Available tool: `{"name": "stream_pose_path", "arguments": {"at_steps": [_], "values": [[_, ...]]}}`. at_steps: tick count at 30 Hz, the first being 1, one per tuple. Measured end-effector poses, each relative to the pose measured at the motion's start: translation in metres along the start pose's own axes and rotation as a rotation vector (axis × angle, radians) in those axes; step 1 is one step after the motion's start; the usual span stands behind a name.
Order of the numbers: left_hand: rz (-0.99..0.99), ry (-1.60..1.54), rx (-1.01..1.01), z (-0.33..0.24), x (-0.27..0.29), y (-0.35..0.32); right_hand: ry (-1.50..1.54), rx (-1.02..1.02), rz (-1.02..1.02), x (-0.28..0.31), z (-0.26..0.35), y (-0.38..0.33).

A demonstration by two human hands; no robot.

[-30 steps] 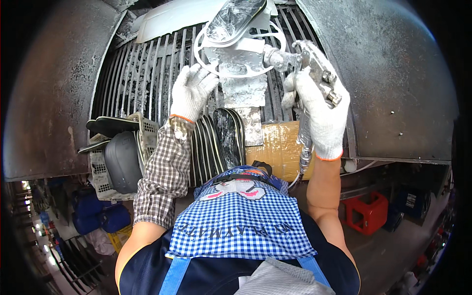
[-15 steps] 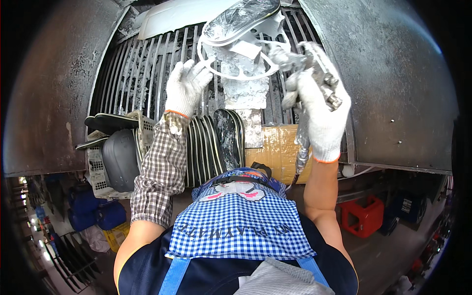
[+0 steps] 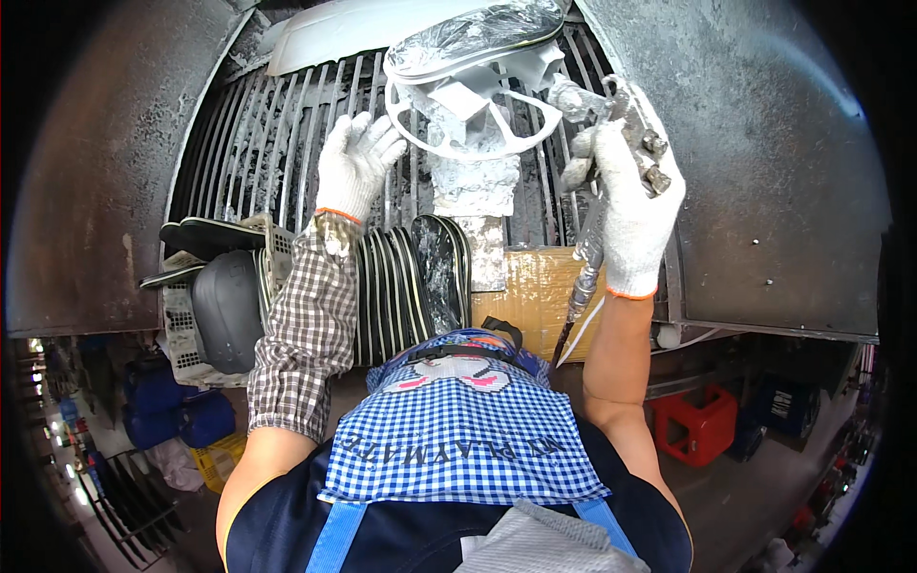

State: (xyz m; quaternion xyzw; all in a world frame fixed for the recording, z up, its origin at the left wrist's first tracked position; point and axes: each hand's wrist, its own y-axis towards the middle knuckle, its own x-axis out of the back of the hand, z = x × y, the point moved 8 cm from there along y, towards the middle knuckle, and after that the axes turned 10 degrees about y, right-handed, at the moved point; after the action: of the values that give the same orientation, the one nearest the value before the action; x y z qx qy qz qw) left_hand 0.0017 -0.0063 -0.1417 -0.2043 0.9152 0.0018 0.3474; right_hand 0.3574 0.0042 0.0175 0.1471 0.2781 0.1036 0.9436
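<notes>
My left hand [image 3: 355,167], in a white knit glove, is open with its fingers spread beside the rim of a white, paint-coated spoked ring [image 3: 425,137]. On top of that ring lies a rounded black shell [image 3: 478,43] covered in clear plastic film, with a pale edge strip. My right hand [image 3: 632,205], also gloved, is wrapped round a metal spray gun [image 3: 616,110]. The gun is to the right of the ring, its front end turned toward it. A hose [image 3: 583,286] hangs below that hand. Under the ring stands a paint-crusted support [image 3: 473,181].
A slatted metal grate [image 3: 277,143] lies between dark metal side walls [image 3: 755,172]. Close to my body are a row of black shells [image 3: 396,286], a pale plastic basket [image 3: 181,329] holding more, and a taped cardboard piece [image 3: 530,291]. A red stool [image 3: 697,425] stands lower right.
The ring and the film-covered shell have turned, and the shell now lies more crosswise. My left hand has shifted slightly left, off the rim. My right hand with the spray gun has moved slightly.
</notes>
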Motion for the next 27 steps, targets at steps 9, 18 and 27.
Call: {"name": "stream_pose_path", "arguments": {"at_steps": [9,18,27], "values": [[0.018,-0.059,0.156,0.049,-0.021,-0.029,-0.113,0.039,-0.038,-0.013,0.011,0.001],[0.111,-0.146,0.170,0.057,-0.064,-0.044,-0.145,-0.025,0.058,-0.035,-0.009,0.012],[0.084,-0.155,0.186,0.050,-0.046,-0.039,-0.070,0.001,-0.050,-0.006,0.007,0.015]]}}
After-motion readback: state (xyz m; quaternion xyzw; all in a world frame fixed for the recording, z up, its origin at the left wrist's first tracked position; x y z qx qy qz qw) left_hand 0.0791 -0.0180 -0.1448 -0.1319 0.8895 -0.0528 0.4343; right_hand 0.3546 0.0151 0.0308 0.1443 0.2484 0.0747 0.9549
